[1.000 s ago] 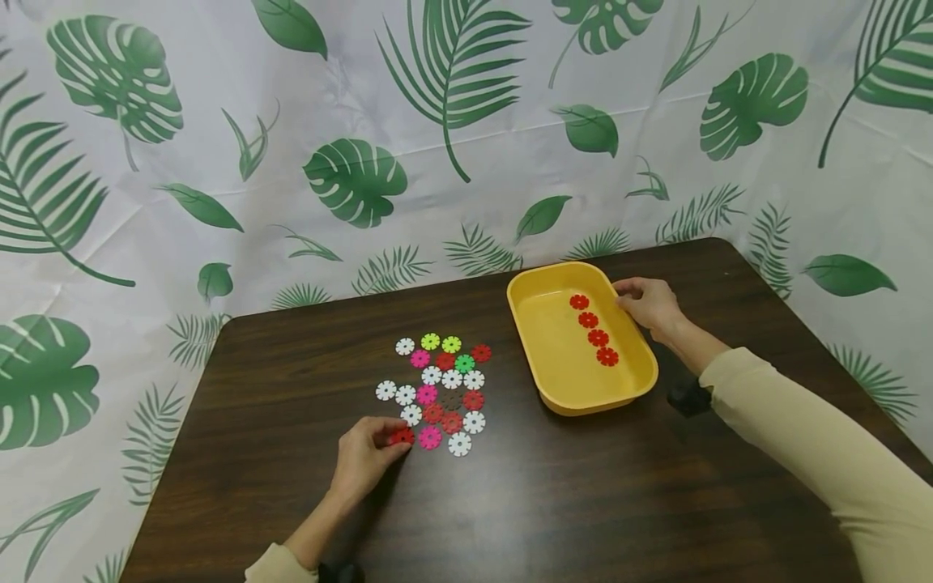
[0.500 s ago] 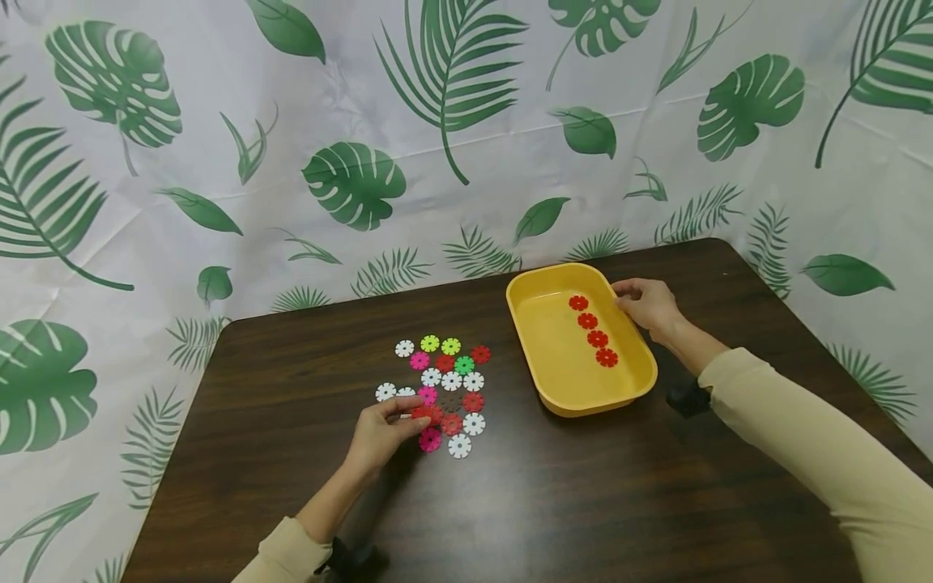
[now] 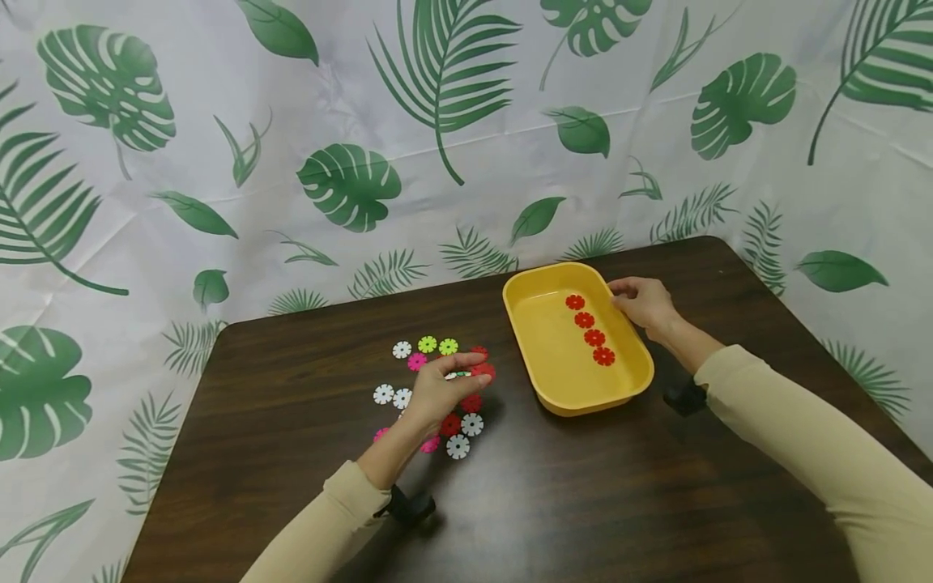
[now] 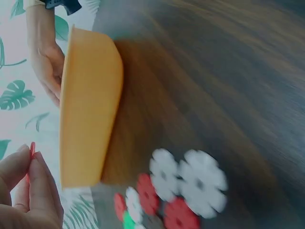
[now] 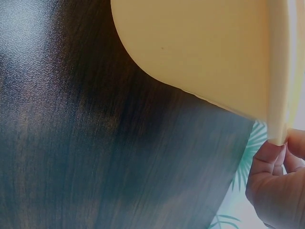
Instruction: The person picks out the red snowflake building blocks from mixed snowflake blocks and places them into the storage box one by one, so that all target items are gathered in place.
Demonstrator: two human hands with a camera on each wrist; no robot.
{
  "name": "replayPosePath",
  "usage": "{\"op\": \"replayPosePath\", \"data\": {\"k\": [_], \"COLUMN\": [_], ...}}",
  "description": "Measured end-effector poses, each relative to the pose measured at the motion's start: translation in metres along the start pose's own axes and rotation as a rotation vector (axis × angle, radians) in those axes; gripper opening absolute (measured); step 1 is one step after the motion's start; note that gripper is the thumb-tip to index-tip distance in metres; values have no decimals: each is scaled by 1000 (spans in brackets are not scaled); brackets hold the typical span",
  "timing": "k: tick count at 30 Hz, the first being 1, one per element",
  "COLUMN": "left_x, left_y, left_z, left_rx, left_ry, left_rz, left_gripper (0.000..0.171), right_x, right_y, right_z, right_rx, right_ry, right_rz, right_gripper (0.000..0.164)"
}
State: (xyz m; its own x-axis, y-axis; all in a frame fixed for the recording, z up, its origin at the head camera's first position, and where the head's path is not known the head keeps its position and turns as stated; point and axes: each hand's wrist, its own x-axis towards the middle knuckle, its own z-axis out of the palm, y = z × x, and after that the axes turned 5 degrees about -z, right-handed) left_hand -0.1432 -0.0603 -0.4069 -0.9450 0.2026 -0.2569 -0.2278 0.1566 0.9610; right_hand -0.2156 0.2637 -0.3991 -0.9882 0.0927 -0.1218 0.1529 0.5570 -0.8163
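My left hand (image 3: 436,395) is over the right part of a loose spread of flat notched plastic discs and pinches a red notched disc (image 3: 484,372) between thumb and fingertips. Seen edge-on in the left wrist view, that red disc (image 4: 32,150) sticks up from the fingertips. A yellow tray (image 3: 535,356) stands to the right, with a row of several red discs (image 3: 594,338) inside. My right hand (image 3: 645,306) grips the tray's far right rim, thumb and fingers on either side of it in the right wrist view. Part of the spread is hidden behind my left hand.
White discs (image 3: 457,446), yellow discs (image 3: 427,344), pink and red ones lie flat on the dark wooden table (image 3: 583,502). Behind the table hangs a leaf-patterned cloth (image 3: 408,97). Each wrist wears a black camera mount (image 3: 410,506).
My left hand has moved right and away from me across the spread, carrying the red notched disc from its near left edge toward the tray. The right hand stays on the rim.
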Motion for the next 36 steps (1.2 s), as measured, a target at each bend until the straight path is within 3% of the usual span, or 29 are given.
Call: {"op": "replayPosePath", "data": {"k": [12,19,29,36], "left_x": [27,36,55,60], "left_y": [26,39,27,20], "left_z": [58,94,137,155], "left_rx": [-68,-19,7,24], "left_ry": [-75,-104,-97,-78], "left_rz": [-12,-20,-112,-192], "left_gripper": [35,32,23,25], "right_x": [3,3,2,1], "right_y": [1,2,2,2], "right_z": [0,0,0,-1], "right_rx": [-1,-2,2,1], "right_ry": [4,8,9,14], "right_rz": [-7,-2,-14,-3], "right_gripper": [34,33,33,34]}}
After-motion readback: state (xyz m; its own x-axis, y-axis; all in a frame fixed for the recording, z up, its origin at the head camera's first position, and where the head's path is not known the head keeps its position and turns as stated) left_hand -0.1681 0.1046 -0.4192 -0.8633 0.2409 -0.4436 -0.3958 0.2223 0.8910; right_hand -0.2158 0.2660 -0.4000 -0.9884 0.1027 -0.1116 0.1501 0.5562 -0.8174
